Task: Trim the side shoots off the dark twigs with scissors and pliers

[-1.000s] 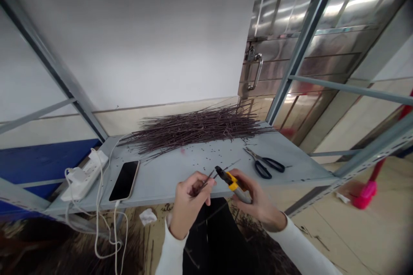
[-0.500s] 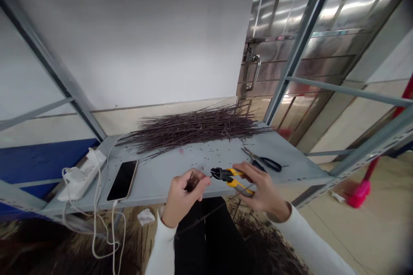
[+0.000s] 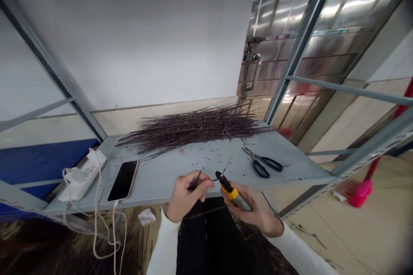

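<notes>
As the hands meet above the shelf (image 3: 300,169): a thin dark twig (image 3: 206,180) sits just in front of the shelf's near edge, held out between them.

Left hand (image 3: 189,195): nearly closed, thumb and fingers pinching the twig near one end.

Right hand (image 3: 254,215): fingers curled around the grips of yellow-and-black cutters (image 3: 230,193), holding them firmly, tips raised.

Jaws: black, angled up and away from the person, right at the twig's far end; too small to tell whether they bite it or how far they stand open.

Shelf top: a long heap of dark twigs (image 3: 193,129) lies along the back, with small cut bits (image 3: 209,159) scattered in front of it.

Beside the hands: black-handled scissors (image 3: 263,163) lie to the right; a phone (image 3: 123,180) lies to the left, its white cable (image 3: 113,223) hanging over the edge, next to a white power strip (image 3: 82,182).

Below: a crumpled tissue (image 3: 146,216) and more twigs (image 3: 254,234) lie on the floor.

Behind: a steel door (image 3: 290,51) with a bar handle (image 3: 254,73).
</notes>
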{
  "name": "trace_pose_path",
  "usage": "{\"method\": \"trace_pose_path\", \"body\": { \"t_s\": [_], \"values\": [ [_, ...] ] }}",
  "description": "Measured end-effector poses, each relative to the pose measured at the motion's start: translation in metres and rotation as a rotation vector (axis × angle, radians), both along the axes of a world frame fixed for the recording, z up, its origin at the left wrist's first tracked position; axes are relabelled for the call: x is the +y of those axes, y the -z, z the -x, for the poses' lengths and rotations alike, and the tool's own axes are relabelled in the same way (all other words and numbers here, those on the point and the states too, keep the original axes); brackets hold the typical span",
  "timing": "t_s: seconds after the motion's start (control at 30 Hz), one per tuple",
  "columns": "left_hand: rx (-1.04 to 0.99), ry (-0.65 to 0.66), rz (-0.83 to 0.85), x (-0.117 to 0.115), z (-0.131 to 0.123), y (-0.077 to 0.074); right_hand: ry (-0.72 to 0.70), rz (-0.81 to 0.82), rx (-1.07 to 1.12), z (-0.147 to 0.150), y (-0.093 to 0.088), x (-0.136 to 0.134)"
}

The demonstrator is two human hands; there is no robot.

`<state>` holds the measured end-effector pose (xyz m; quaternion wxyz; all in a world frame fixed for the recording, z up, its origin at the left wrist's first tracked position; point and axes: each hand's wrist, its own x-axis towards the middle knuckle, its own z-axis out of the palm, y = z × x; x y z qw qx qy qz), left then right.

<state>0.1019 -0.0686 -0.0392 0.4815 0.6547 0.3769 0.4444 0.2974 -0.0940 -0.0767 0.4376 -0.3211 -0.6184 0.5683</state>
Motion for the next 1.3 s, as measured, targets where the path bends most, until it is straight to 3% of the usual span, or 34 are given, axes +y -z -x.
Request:
{"method": "trace_pose_path", "body": {
  "t_s": [0.13, 0.27, 0.63, 0.73, 0.9, 1.0, 1.17, 1.23, 1.3],
  "values": [
    [-0.008, -0.015, 0.007, -0.004, -0.005, -0.003, -0.168, 0.167, 0.259, 0.014, 0.010, -0.007],
    [-0.007, -0.046, -0.026, -0.010, -0.011, -0.012, -0.148, 0.199, 0.422, 0.022, 0.014, -0.011],
    [0.198, -0.102, -0.141, -0.014, -0.009, -0.015, -0.069, 0.042, 0.006, -0.018, 0.011, -0.005],
    [0.261, -0.136, -0.165, -0.015, -0.008, -0.017, 0.042, -0.094, -0.267, -0.030, 0.003, -0.002],
    [0.344, -0.193, -0.188, -0.017, -0.009, -0.020, 0.228, -0.393, -0.803, -0.040, -0.026, 0.005],
    [0.326, -0.239, -0.183, -0.019, -0.015, -0.020, 0.431, -0.521, -0.944, -0.039, -0.027, 0.009],
    [0.232, -0.280, -0.179, -0.025, -0.036, -0.022, 0.842, -0.523, -0.825, -0.011, 0.000, 0.008],
    [0.191, -0.272, -0.168, -0.029, -0.043, -0.024, 0.969, -0.439, -0.622, 0.008, 0.008, 0.009],
    [0.123, -0.266, -0.145, -0.033, -0.044, -0.024, 1.040, -0.280, -0.263, 0.022, 0.009, 0.016]
  ]
}}
